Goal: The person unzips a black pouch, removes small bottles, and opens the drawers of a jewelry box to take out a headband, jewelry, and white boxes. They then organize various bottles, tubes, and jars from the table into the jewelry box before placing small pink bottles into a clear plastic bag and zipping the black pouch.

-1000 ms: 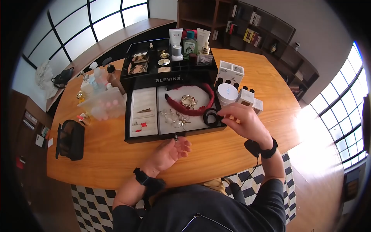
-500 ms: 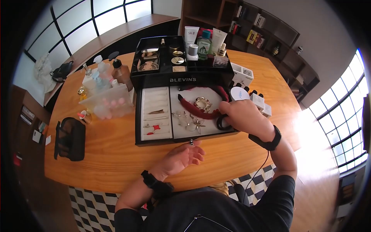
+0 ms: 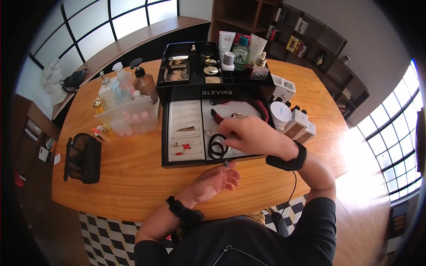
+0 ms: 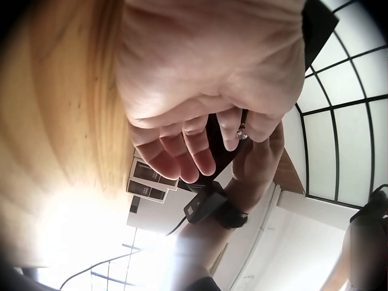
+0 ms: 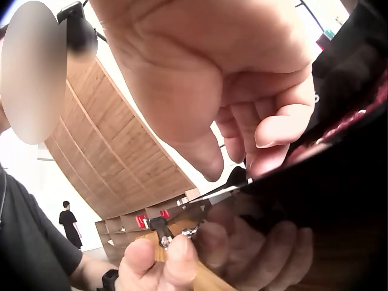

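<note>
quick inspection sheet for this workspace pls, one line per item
Surface: wooden table, bearing a black BLEVINS box with its drawer out
Job's things: black loops above the drawer; red headband and small jewellery inside
Clutter: cosmetics on the box; bottles and black case left; white boxes right
Left hand: drawer knob between thumb and index finger
Right hand: pinching the loops
Cables: thin black cable below the right wrist
Surroundings: bookshelves, windows, a background person

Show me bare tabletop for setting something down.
Bare wood lies between the black case and the open drawer, and right of the white boxes. Those boxes and the white jar crowd the drawer's right; pump bottles crowd the back left.
</note>
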The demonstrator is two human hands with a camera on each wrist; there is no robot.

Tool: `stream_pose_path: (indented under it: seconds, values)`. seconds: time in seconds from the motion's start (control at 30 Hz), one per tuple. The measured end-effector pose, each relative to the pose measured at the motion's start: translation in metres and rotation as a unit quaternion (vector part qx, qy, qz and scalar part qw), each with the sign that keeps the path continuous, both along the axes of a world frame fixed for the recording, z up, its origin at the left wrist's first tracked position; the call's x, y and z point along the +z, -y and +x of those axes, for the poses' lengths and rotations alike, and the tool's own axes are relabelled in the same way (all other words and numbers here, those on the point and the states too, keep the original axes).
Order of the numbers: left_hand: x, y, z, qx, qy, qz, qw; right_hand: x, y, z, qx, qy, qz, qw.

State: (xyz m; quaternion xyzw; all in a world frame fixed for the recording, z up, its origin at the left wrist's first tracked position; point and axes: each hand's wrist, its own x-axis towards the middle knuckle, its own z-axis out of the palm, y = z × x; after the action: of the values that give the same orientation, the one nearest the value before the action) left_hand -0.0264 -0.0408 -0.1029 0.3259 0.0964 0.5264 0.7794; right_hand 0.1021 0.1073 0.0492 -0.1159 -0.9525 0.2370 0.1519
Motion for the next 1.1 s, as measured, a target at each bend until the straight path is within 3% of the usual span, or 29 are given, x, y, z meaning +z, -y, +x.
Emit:
stream_pose_path:
  seconds: [0.07, 0.2, 0.27, 0.37, 0.53, 0.8, 0.93, 1.1]
  values:
    - [-0.002, -0.001, 0.001, -0.001, 0.004, 0.003, 1.0, 0.006, -0.007, 0.009, -0.038, -0.016, 0.073, 0.996]
    - [-0.001, 0.0, 0.002, -0.007, 0.017, 0.008, 1.0, 0.017, -0.018, 0.029, -0.129, 0.075, 0.146, 0.978]
    - [0.0, 0.0, 0.001, -0.012, 0.021, 0.004, 1.0, 0.01, -0.02, 0.038, -0.135, 0.154, 0.188, 0.961]
    - [-0.002, -0.001, 0.001, -0.012, 0.026, -0.001, 1.0, 0.004, -0.02, 0.046, -0.074, 0.126, 0.253, 0.956]
    - [0.001, 0.0, 0.001, 0.004, -0.028, -0.006, 1.0, 0.008, -0.008, 0.048, -0.096, 0.116, 0.296, 0.943]
    - [0.003, 0.002, 0.001, 0.01, 0.008, 0.009, 1.0, 0.041, 0.029, 0.087, -0.143, 0.012, 0.245, 0.959]
    - [0.003, 0.002, 0.0, 0.016, 0.006, 0.018, 1.0, 0.04, 0.042, 0.131, -0.198, -0.105, 0.191, 0.956]
    - [-0.002, 0.001, -0.002, 0.02, -0.04, 0.04, 0.998, 0.037, 0.058, 0.206, -0.288, -0.091, 0.075, 0.95]
